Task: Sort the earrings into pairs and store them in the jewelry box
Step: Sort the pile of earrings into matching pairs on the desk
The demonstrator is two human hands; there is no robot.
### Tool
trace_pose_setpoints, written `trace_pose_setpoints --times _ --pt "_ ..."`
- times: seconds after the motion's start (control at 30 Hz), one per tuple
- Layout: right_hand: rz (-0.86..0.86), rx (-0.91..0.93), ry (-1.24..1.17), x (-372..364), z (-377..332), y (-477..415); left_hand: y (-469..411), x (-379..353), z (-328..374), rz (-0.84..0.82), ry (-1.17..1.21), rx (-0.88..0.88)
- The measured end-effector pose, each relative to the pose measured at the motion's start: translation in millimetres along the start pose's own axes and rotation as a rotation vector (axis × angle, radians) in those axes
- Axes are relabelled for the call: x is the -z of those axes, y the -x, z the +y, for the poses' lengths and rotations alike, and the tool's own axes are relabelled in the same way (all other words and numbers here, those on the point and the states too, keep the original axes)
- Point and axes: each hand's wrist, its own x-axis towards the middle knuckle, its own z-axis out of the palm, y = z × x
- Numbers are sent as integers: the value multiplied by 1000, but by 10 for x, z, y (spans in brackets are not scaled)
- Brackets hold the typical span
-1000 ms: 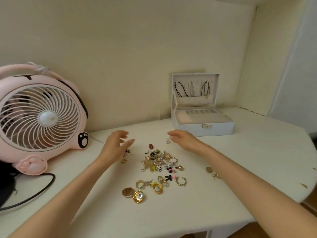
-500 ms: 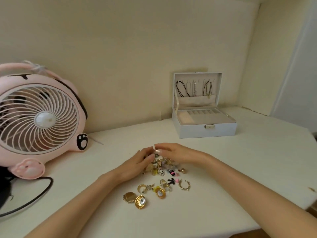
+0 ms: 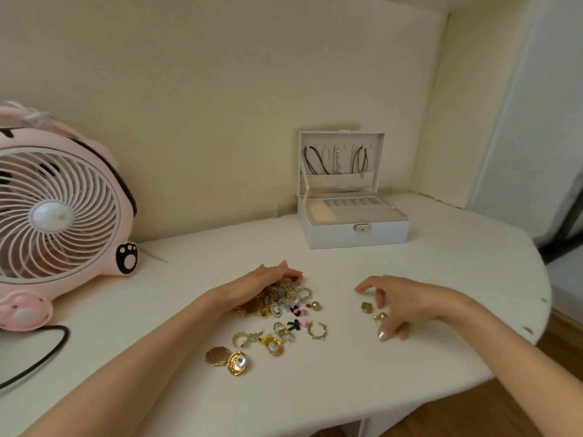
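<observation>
**On a white table, two bare hands work at a heap of earrings**

At the middle of the table point(image 3: 441, 272) lies a tangled pile of earrings point(image 3: 285, 299), mostly gold, with a few coloured pieces mixed in. The left hand point(image 3: 263, 283) rests palm down on the left side of the pile. Its fingers are stretched loosely over the earrings and touch them, with nothing visibly gripped.

The right hand point(image 3: 407, 302) hovers just to the right of the pile, fingers spread and curved downward like a loose claw, holding nothing that can be seen. Under its fingers, apart from the pile, sit two small pieces: a gold stud point(image 3: 367, 307) and a pearl-like ball earring point(image 3: 380, 316) just beside the thumb.

Nearer the viewer, several earrings lie spread out singly: a gold hoop point(image 3: 316, 330), a black bow point(image 3: 293, 324), a gold crescent point(image 3: 241, 338), a yellow oval earring point(image 3: 273, 344), an octagonal gold piece point(image 3: 217, 355) and, touching it, a gold oval with a pale stone point(image 3: 238, 362).

Well behind the pile, against the wall, stands the jewelry box point(image 3: 356, 236), pale grey with a metal clasp. Its lid is upright, with cords and chains hanging inside it. The tray below shows a row of narrow slots; its contents cannot be made out.

At the far left stands a pink fan point(image 3: 60, 212) with a paw print on its foot, and a black cable point(image 3: 41, 357) curls in front of it
</observation>
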Motion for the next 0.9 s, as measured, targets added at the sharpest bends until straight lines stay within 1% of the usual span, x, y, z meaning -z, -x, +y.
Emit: trace_pose_setpoints --times 0.03,0.1,0.27,0.43,0.57,0.63,0.7,0.77,0.83,0.9 --pt "5 22 -58 -33 -36 -37 35 -5 20 -23 30 -14" --pt "11 55 -102 -97 -150 -122 127 -12 51 -48 71 -12" --pt "-48 138 -101 -269 -493 -318 342 -18 93 -109 91 -4" --pt "-78 231 -77 -419 -712 -371 515 6 0 -92 149 -24" --pt "-78 290 -84 -520 -828 -354 649 52 -61 -69 80 -60" --pt "-53 318 -81 -585 -870 -350 767 91 -92 -54 100 -89" --pt "-29 346 -90 -639 -888 -341 904 143 -161 -114 127 -64" --pt "-1 384 -78 -679 -878 -330 1023 151 -230 -167 22 -16" --pt "36 422 -53 -714 -855 -323 1074 89 -258 -132 -112 -8" --pt "59 464 -35 -759 -854 -315 1093 19 -295 -77 -180 -25"
